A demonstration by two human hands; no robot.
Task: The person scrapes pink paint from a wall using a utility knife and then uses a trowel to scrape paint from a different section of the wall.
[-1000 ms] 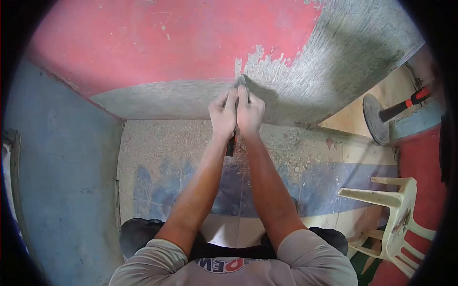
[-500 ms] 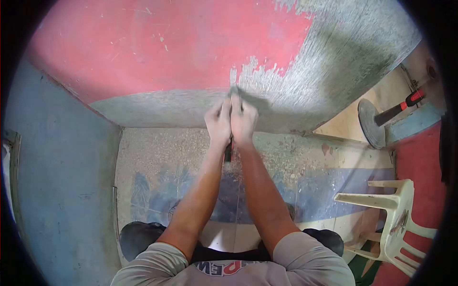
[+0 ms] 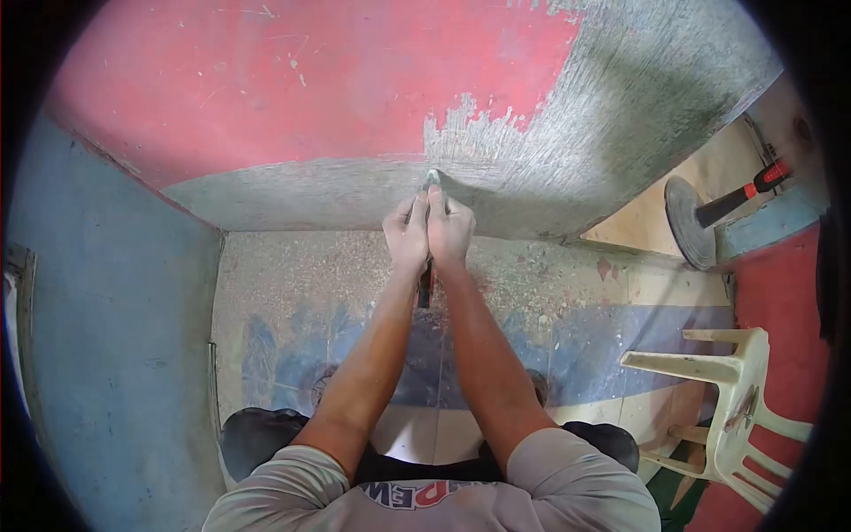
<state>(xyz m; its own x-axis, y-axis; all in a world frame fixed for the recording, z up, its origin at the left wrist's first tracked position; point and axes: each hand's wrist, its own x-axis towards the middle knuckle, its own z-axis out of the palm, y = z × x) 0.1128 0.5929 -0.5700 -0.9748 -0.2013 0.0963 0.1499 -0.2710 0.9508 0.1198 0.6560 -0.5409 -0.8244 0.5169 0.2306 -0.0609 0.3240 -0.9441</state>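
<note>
Both hands are wrapped around one scraper (image 3: 425, 291). Its dark handle with a red strip sticks out below my wrists, and its small blade tip shows beyond my fingers. My left hand (image 3: 406, 232) closes on it from the left, and my right hand (image 3: 451, 229) from the right, the two pressed together. Pale dust coats the fingers. In front is a wall with red paint (image 3: 337, 89); its lower band and right side are scraped to bare grey (image 3: 620, 115). The blade tip is at the grey part, just below the ragged paint edge; whether it touches cannot be made out.
Paint flakes and dust cover the floor (image 3: 292, 275) under the wall. A blue wall (image 3: 115, 293) stands at left. To the right are a pale plastic chair (image 3: 731, 390) lying on its side and a tool with a round grey disc (image 3: 689, 222) and red-black handle.
The scraper tip and both hands sit slightly lower against the wall, below the ragged paint edge. A thin line of paint at its left end has come away. The grip is unchanged.
</note>
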